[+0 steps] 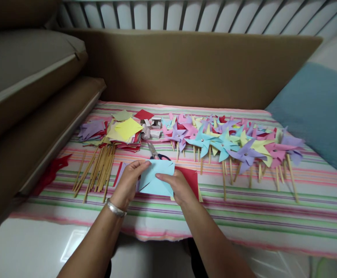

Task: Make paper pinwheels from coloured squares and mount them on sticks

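Between my two hands is a light blue square of paper point(157, 178) with slits cut in from its corners. My left hand point(130, 179) pinches its left side, thumb on top near the upper edge. On the right side my right hand point(178, 185) grips it, thumb lying across the front; the fingers behind are hidden. Beneath the sheet lie a red paper square point(190, 178) and a purple one point(120, 174), partly covered. Scissors point(158, 153) with dark handles rest just beyond the blue paper, blades pointing away.
Wooden sticks point(97, 170) lie in a bunch at the left, below stacked coloured paper squares point(125, 133). Small open boxes point(155, 127) stand beside the stack. Several finished pinwheels point(226, 143) spread across the right. A brown board point(180, 69) closes off the back of the striped cloth point(243, 216).
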`<state>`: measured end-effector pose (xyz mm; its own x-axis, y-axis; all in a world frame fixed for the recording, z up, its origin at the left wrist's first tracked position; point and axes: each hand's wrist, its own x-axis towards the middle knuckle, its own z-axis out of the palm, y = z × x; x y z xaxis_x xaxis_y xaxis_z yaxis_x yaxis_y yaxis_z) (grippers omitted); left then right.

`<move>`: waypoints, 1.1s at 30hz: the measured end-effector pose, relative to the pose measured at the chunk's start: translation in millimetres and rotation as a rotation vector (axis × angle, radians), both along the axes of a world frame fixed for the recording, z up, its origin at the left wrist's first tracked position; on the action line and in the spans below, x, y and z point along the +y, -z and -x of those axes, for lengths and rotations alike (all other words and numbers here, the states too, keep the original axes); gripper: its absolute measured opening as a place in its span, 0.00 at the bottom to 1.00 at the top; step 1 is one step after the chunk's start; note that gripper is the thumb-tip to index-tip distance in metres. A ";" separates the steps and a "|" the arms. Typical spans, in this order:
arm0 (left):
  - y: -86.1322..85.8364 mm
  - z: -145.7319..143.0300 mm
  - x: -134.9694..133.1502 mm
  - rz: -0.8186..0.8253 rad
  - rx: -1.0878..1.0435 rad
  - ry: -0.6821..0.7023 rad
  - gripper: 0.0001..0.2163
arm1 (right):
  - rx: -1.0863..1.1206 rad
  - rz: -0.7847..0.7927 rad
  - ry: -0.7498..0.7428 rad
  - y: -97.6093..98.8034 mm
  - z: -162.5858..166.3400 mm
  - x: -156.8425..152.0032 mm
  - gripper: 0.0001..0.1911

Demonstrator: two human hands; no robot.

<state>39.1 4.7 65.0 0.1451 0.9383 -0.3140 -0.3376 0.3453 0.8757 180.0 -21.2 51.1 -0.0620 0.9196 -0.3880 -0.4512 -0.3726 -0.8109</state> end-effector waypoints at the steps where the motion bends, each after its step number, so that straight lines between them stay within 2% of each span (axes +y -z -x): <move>1: 0.0 -0.5 -0.8 0.017 0.024 0.036 0.11 | 0.002 -0.002 -0.001 0.3 -0.2 0.2 0.17; 4: 0.8 -0.7 -1.8 0.042 0.046 0.084 0.11 | -0.014 -0.020 0.012 0.3 -1.1 0.7 0.17; 9: 1.8 1.0 0.8 0.041 0.015 0.056 0.10 | -0.018 -0.081 0.052 0.1 -1.7 1.2 0.18; 14: 7.2 2.4 2.4 0.062 -0.034 0.011 0.10 | -0.010 -0.094 0.062 2.5 -0.3 1.5 0.18; 18: 11.2 3.5 3.3 0.041 -0.014 -0.077 0.09 | -0.015 -0.082 0.044 3.9 -0.4 1.4 0.19; 29: -0.3 3.5 0.1 -0.023 -0.051 -0.090 0.10 | 0.017 -0.101 0.028 2.0 -0.4 0.0 0.19; 33: -1.4 4.7 -1.8 -0.030 -0.055 -0.043 0.15 | -0.069 -0.209 0.111 4.5 -4.6 4.0 0.15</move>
